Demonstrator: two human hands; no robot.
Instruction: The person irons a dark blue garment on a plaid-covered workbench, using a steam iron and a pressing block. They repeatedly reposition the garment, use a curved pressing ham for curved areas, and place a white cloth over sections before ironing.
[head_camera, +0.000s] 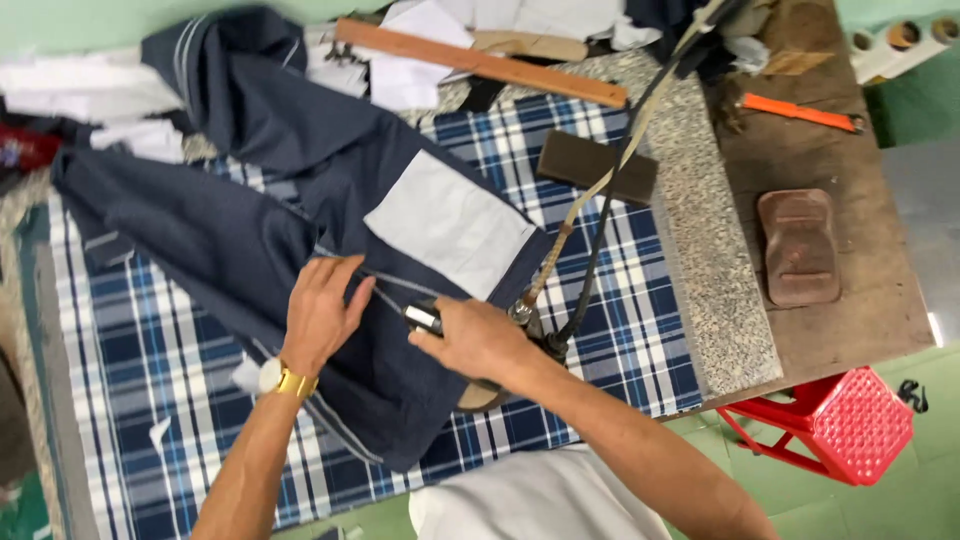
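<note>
Head view: right hand (478, 338) is closed around the handle of an iron (470, 375), which rests on dark navy trousers (300, 230) spread over a blue plaid pad (620, 330). Left hand (320, 312) lies open and flat on the cloth just beside the iron, on its left, fingers along a seam running toward the iron. Trousers extend diagonally up-left; a pale grey pocket lining (450, 222) lies just above the iron.

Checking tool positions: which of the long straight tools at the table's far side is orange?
The thin orange tool on the bare wood at right; the wooden ruler is broader, brown, among white pieces.
</note>
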